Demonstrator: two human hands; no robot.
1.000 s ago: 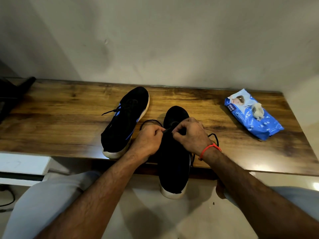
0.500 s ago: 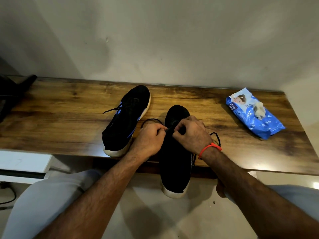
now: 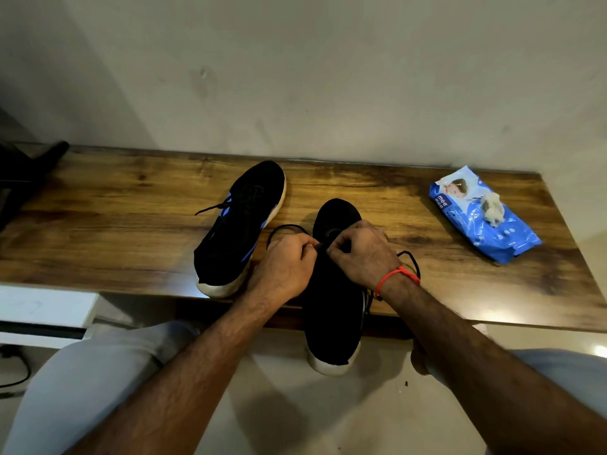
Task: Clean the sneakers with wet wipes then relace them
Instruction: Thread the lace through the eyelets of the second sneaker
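On wooden table [image 3: 131, 231], black white-soled sneaker [image 3: 331, 310], lace [image 3: 320, 246] pinched

Black sneakers [image 3: 331, 303], white soles; blue wipes pack [image 3: 483, 221]; brown table [image 3: 115, 231].

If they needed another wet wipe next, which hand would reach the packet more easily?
Probably the right hand: the blue wipes packet lies on its side of the table. The left hand would have to cross over the sneaker. Both now pinch the lace.
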